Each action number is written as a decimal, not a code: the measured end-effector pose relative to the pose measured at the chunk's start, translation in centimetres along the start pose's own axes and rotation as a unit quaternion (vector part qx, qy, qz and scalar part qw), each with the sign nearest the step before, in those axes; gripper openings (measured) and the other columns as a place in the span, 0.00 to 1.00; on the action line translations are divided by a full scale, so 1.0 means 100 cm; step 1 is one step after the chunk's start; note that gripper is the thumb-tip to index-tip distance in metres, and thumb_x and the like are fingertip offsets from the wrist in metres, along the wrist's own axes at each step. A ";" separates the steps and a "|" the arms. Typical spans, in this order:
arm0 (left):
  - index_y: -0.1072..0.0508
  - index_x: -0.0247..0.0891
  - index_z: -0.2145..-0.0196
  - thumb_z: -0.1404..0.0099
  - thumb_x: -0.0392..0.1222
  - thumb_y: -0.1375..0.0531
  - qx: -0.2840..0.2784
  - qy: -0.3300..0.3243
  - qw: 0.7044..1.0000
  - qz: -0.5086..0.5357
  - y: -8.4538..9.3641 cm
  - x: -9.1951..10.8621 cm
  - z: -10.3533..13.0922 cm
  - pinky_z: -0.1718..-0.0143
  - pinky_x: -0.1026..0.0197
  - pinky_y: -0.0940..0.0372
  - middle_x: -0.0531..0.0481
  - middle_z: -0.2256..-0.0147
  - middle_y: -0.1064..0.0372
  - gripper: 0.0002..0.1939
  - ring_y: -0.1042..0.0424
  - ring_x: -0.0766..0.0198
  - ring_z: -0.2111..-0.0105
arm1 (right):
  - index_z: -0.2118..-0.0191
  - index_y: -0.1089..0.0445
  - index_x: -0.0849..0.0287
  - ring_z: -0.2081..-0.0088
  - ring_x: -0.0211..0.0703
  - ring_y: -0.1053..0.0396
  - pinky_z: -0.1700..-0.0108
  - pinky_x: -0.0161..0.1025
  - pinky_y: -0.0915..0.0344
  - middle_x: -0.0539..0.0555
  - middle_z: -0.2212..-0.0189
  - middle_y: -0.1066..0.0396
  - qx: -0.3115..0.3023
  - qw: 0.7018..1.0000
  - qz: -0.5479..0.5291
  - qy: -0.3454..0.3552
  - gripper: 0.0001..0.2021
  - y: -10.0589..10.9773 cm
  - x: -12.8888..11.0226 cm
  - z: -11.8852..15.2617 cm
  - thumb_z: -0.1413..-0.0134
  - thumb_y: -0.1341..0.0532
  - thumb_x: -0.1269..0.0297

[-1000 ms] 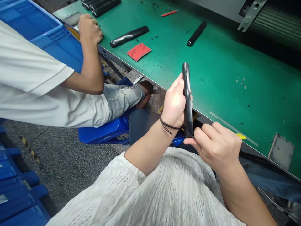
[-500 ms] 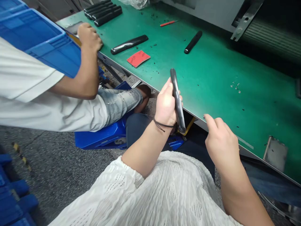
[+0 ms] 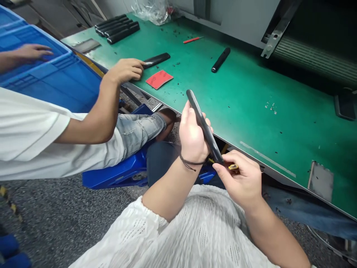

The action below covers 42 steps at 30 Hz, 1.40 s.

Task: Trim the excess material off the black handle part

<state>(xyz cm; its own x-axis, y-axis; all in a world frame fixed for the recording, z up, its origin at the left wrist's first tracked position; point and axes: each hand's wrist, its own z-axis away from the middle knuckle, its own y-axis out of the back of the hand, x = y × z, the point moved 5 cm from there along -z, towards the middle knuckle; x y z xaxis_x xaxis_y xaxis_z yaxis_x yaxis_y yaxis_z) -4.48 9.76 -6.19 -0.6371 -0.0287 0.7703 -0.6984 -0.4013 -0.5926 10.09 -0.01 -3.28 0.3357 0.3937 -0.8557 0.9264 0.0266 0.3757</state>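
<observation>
My left hand is wrapped round a long, slim black piece, glossy and slightly curved, which looks like a plastic handle. It slants from upper left to lower right above the bench's front edge. At its lower end is my right hand, closed, with thumb and fingertips against that end. A small yellow bit shows between the right fingers; whether it is held or lies behind them, I cannot tell. On the green bench, a similar black piece lies farther back.
A co-worker's hand touches another black piece at left; their other hand is over a blue crate. Several black pieces lie behind. A red sheet, red thin tool and metal plate lie on the bench.
My right hand has moved left to the black piece's lower end. The piece tilts more to the left. The co-worker's hand has come to the black piece on the bench.
</observation>
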 end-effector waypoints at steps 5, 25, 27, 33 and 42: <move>0.40 0.47 0.29 0.32 0.47 0.34 -0.031 -0.364 0.876 -0.314 0.030 0.047 0.028 0.42 0.53 0.33 0.41 0.39 0.35 0.37 0.32 0.52 0.39 | 0.66 0.27 0.58 0.74 0.36 0.38 0.72 0.37 0.42 0.47 0.74 0.33 0.040 0.995 -0.093 0.007 0.06 0.008 -0.008 0.001 0.40 0.30 0.67; 0.37 0.41 0.75 0.25 0.46 0.56 -0.418 -0.356 0.730 -0.407 0.029 0.020 0.055 0.69 0.54 0.47 0.49 0.78 0.39 0.22 0.42 0.61 0.77 | 0.61 0.31 0.60 0.71 0.39 0.42 0.68 0.40 0.47 0.49 0.72 0.37 -0.169 0.961 0.171 0.139 0.24 -0.002 -0.019 -0.007 0.29 0.44 0.42; 0.37 0.42 0.75 0.25 0.46 0.56 -0.419 -0.362 0.723 -0.414 0.028 0.021 0.055 0.69 0.53 0.48 0.49 0.79 0.40 0.22 0.43 0.61 0.77 | 0.67 0.34 0.59 0.72 0.39 0.45 0.69 0.40 0.49 0.49 0.74 0.39 -0.171 0.959 0.181 0.136 0.26 -0.006 -0.020 -0.009 0.27 0.46 0.41; 0.37 0.42 0.76 0.24 0.48 0.57 -0.379 -0.368 0.731 -0.432 0.033 0.022 0.055 0.69 0.53 0.48 0.49 0.79 0.38 0.23 0.42 0.61 0.78 | 0.74 0.39 0.57 0.74 0.38 0.50 0.71 0.41 0.55 0.48 0.77 0.43 -0.143 0.943 0.248 0.171 0.29 -0.007 -0.024 -0.008 0.26 0.49 0.41; 0.37 0.40 0.75 0.22 0.44 0.55 -0.287 -0.325 0.812 -0.391 0.032 0.017 0.069 0.70 0.56 0.47 0.50 0.78 0.39 0.23 0.41 0.64 0.77 | 0.63 0.29 0.59 0.72 0.42 0.49 0.71 0.42 0.56 0.50 0.77 0.40 0.025 0.877 0.404 0.259 0.22 -0.005 -0.031 0.007 0.26 0.46 0.46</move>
<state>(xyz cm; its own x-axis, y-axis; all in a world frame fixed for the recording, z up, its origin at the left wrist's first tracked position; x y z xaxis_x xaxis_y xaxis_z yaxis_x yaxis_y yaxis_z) -5.51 2.08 -5.17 0.2501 -0.5225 0.8151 -0.9625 -0.0428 0.2678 8.70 -1.87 -1.12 0.7750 0.6309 -0.0367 0.4332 -0.4881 0.7577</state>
